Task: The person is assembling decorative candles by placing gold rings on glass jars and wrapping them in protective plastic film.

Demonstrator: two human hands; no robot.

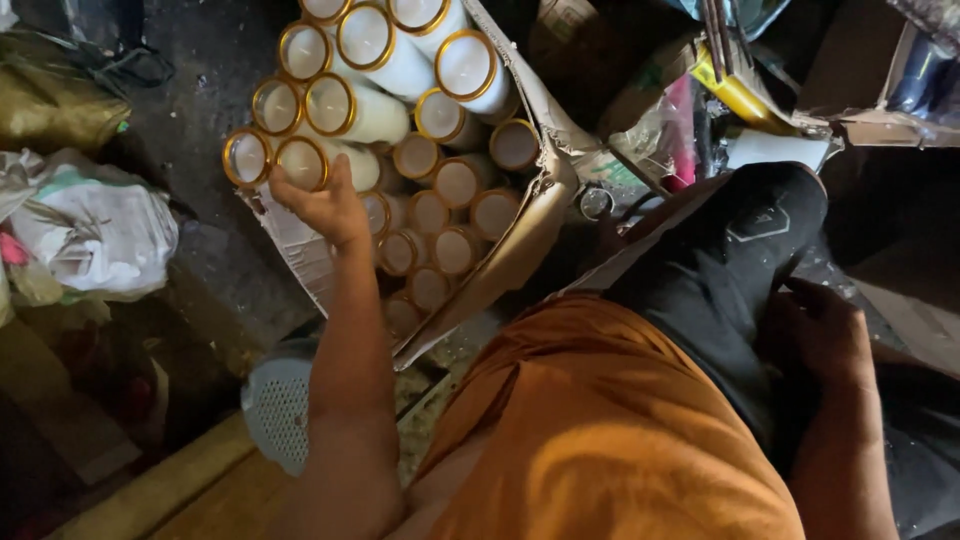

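While the left hand point(325, 205) reaches out over the floor, lumpy bags point(95, 225) sit far off to its left, well apart from it. Its fingers point(290, 190) are bent a little and rest on the gold rim of one white tube point(300, 163) at the near left edge of the pile. I cannot tell if they are gripping it or only touching it.

That tube lies with many more white tubes with gold rims point(385, 60), all stacked on their sides in a torn cardboard box point(520, 245). They lean on each other. If one low tube is pulled out fast, I think the ones on top could roll down and spill onto the dirty floor point(200, 110). The box wall is bent and ripped, so it may not hold them back. The tubes look smooth and round, so they might slip from a loose grip too.

Next comes the person's orange shirt point(600, 430), close to the box. Beyond it a dark trouser leg point(740, 250) stretches out, and a bump from that knee could push the box.

Far right, the right hand point(820, 330) lies on the leg with its fingers curled loosely, holding nothing that I can see. It is dark there, so I am not fully sure.
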